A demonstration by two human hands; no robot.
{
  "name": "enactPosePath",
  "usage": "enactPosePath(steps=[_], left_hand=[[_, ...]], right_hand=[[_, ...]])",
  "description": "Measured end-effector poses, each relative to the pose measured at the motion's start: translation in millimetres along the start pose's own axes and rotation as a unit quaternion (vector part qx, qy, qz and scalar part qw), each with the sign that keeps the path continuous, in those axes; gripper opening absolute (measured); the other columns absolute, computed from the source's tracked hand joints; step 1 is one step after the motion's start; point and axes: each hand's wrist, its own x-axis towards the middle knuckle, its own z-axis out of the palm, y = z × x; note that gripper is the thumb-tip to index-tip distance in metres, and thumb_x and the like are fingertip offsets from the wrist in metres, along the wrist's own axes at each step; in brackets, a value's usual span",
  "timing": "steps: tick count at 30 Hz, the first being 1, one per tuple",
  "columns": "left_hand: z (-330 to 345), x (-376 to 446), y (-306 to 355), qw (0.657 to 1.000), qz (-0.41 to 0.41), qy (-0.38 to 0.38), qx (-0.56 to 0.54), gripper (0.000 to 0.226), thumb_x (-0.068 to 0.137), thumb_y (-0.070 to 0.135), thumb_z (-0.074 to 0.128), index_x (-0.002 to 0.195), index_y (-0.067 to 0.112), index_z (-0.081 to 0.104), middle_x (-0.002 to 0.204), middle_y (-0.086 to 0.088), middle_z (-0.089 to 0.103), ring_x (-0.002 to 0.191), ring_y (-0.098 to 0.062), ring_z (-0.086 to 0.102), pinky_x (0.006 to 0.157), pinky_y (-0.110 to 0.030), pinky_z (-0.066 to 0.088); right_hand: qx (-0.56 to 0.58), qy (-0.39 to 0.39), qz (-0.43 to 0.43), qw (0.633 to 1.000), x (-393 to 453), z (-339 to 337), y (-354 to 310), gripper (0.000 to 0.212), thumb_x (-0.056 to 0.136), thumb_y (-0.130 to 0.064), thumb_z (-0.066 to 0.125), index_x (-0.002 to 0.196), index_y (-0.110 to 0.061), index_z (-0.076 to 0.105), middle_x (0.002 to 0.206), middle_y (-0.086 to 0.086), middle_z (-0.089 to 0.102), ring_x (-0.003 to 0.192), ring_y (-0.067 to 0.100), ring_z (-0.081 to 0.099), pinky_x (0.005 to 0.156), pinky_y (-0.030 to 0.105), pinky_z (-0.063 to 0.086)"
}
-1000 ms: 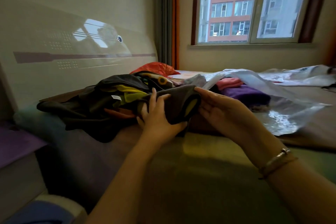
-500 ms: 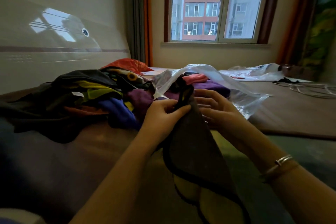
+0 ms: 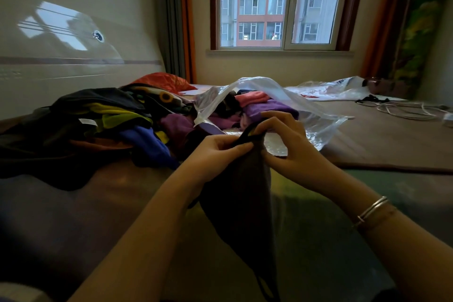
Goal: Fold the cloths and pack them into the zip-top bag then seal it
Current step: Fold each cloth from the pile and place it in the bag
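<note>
A dark grey cloth with black edging hangs in front of me over the bed. My left hand pinches its top edge, and my right hand grips the same edge just to the right. Behind my hands lies the clear zip-top bag, its mouth open toward me, with pink and purple folded cloths inside. A heap of unfolded cloths in black, yellow, blue and purple lies to the left.
The bed surface runs right, with white cables and another plastic bag at the back. An orange cloth lies behind the heap. A headboard stands at left, a window behind.
The dark cloth was lifted off the heap and now hangs down from both hands. My hands have come closer together on its top edge. The view has swung right.
</note>
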Motion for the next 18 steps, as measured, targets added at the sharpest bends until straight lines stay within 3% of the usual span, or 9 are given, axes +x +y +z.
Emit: enactPosePath(steps=[3,9,14,16,18], left_hand=[[-3.4,-0.4,0.0,0.999,0.002,-0.023,0.029,0.019,0.088,0.025,0.065,0.106,0.022,0.072,0.097,0.000,0.074,0.093,-0.016,0.070,0.088,-0.034,0.055],[-8.1,-4.9,-0.9,0.987,0.030,-0.077,0.139,0.020,0.090,0.018,0.062,0.108,0.017,0.070,0.099,0.000,0.073,0.092,-0.012,0.069,0.084,-0.025,0.056],[-22.3,2.2,-17.4,0.933,0.086,-0.001,0.350,0.014,0.086,0.020,0.068,0.099,0.026,0.068,0.094,0.009,0.068,0.085,-0.002,0.065,0.080,-0.022,0.055],[-30.1,4.4,-21.5,0.933,0.087,0.021,0.349,0.012,0.083,0.017,0.071,0.093,0.024,0.068,0.089,0.006,0.067,0.082,-0.007,0.066,0.079,-0.032,0.056],[-35.0,5.1,-20.8,0.943,0.109,0.059,0.309,0.013,0.081,0.013,0.073,0.089,0.021,0.066,0.086,0.003,0.067,0.081,-0.010,0.066,0.075,-0.030,0.056]], right_hand=[[-0.019,-0.017,0.001,1.000,-0.9,-3.3,2.5,0.026,0.080,-0.031,0.062,0.103,-0.025,0.051,0.119,-0.014,0.045,0.112,0.013,0.040,0.094,0.024,0.037],[0.001,-0.061,0.001,0.998,-0.8,-14.9,5.4,0.006,0.085,-0.018,0.064,0.090,-0.017,0.061,0.086,-0.007,0.062,0.084,0.010,0.058,0.078,0.039,0.050],[-0.106,-0.019,-0.013,0.994,1.8,-15.8,6.8,0.011,0.086,-0.018,0.066,0.095,-0.011,0.065,0.089,0.003,0.064,0.083,0.014,0.056,0.075,0.031,0.050],[-0.135,0.035,-0.019,0.990,2.7,-19.6,9.3,0.010,0.086,-0.015,0.067,0.092,-0.009,0.064,0.086,0.004,0.064,0.079,0.014,0.054,0.073,0.030,0.047],[-0.152,0.078,-0.005,0.985,3.5,-25.1,15.0,0.009,0.085,-0.012,0.067,0.092,-0.008,0.064,0.087,0.006,0.065,0.081,0.015,0.055,0.076,0.031,0.046]])
